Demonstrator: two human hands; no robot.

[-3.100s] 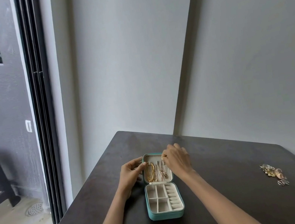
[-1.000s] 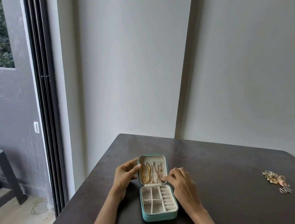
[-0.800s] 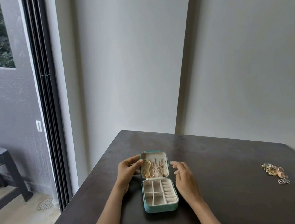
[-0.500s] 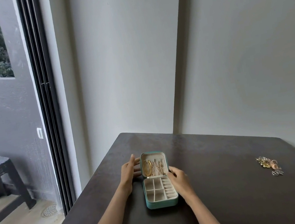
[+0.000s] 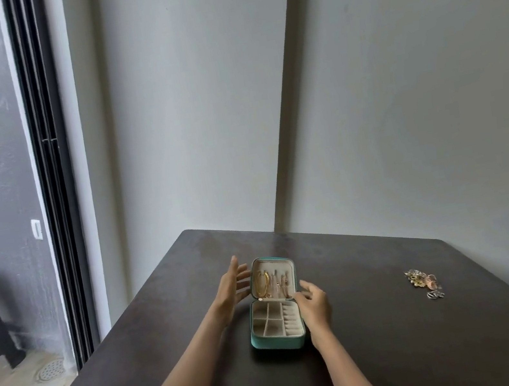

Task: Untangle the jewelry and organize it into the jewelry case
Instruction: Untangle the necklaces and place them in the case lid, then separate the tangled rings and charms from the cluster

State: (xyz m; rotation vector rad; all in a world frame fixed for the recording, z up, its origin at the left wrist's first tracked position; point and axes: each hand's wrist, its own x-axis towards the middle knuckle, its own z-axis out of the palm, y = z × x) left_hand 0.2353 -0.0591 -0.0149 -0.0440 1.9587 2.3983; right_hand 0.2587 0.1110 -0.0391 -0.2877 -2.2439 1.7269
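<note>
Jewelry case (image 5: pixel 275 311) lies open mid-desk (image 5: pixel 410 352), long axis running away from the person; both hands flank it, fingers relaxed, holding nothing. Tangled jewelry (image 5: pixel 423 282) waits toward the desk's right edge, nearer the right hand (image 5: pixel 314 306) than the left hand (image 5: pixel 230 287).

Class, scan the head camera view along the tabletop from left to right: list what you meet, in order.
Left hand with straight fingers → open teal jewelry case with cream compartments → right hand beside the case's base → bare stretch of dark table → small tangled pile of gold and silver jewelry.
</note>
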